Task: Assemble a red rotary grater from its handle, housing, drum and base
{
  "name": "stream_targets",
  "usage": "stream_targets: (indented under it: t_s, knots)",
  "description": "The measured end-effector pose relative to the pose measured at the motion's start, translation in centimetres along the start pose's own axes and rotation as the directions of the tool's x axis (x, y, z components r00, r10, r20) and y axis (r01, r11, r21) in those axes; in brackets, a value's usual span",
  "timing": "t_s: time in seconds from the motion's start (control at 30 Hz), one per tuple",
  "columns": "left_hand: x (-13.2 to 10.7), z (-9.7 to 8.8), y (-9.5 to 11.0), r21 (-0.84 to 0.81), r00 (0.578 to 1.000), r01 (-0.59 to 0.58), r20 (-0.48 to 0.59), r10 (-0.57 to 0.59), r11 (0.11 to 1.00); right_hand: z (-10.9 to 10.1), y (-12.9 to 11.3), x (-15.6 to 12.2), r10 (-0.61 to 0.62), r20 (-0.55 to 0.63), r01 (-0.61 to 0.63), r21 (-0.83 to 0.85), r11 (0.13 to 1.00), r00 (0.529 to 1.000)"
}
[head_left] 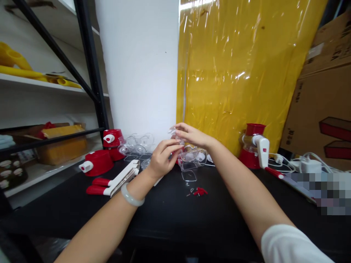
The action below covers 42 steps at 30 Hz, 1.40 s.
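Note:
Both hands meet above the back of the black table, around a small clear plastic part (172, 131). My left hand (162, 159) is closed, its fingers pinching the part's lower side. From above and the right, my right hand (194, 136) grips the same part, its fingers bent over the top. The fingers hide much of its shape. Just behind and below the hands are transparent plastic housings (190, 166). Nearer the front lie small red pieces (200, 191) with a few tiny metal bits (192, 190). White crank arms with red handles (120, 181) rest left of my left wrist.
Red bases with white knobs (99, 163) and more clear housings (137, 144) stand at the back left. A red, white and clear crank device (255, 148) stands right, near white cables and a plug (309, 165). Shelving (90, 54) flanks the left, a cardboard box (320, 98) the right.

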<state>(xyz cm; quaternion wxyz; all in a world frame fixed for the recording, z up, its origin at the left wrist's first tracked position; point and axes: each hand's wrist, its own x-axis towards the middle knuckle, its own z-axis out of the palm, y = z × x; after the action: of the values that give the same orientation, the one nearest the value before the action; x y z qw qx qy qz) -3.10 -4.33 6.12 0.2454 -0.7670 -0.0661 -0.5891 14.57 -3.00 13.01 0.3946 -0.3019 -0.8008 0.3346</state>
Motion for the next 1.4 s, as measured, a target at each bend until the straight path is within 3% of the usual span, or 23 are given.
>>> stream_targets:
  t_s: [0.07,0.2,0.33,0.4,0.5,0.57,0.7,1.0,1.4]
  knots:
    - [-0.4,0.4,-0.5,-0.009,0.994,0.111,0.018,-0.111,0.994,-1.3,0.7,0.0,-0.082,-0.114,0.063,-0.165,0.984,0.99]
    - [-1.8,1.3,-1.8,-0.062,0.951,0.291,0.126,-0.282,0.955,-3.1,2.0,-0.9,-0.113,-0.169,0.037,-0.398,0.916,0.979]
    - [-3.1,2.1,-2.6,-0.082,0.875,0.448,0.246,-0.418,0.89,-3.6,2.7,-1.8,-0.006,-0.063,-0.026,-0.489,0.872,0.998]
    - [-3.5,2.3,-2.7,-0.093,0.816,0.518,0.351,-0.459,0.85,-3.6,2.8,-2.0,0.036,-0.001,-0.032,-0.502,0.864,0.999]
    - [-4.0,2.6,-2.6,-0.082,0.725,0.577,0.509,-0.463,0.813,-3.5,2.7,-2.1,0.063,0.049,-0.029,-0.512,0.858,0.997]
    - [-4.3,2.8,-2.4,-0.084,0.694,0.586,0.564,-0.446,0.806,-3.4,2.6,-2.2,0.072,0.072,-0.024,-0.517,0.855,0.995]
    - [-4.7,3.2,-1.9,-0.096,0.681,0.586,0.596,-0.425,0.804,-3.4,2.5,-2.3,0.07,0.08,-0.017,-0.533,0.846,0.994]
    - [-4.8,3.2,-1.7,-0.092,0.703,0.54,0.595,-0.389,0.836,-3.1,2.6,-2.1,0.097,0.086,-0.031,-0.564,0.825,0.992]
    - [-4.0,2.8,-1.2,-0.092,0.678,0.564,0.619,-0.397,0.82,-3.2,2.3,-2.3,0.13,0.095,-0.052,-0.579,0.814,0.987]
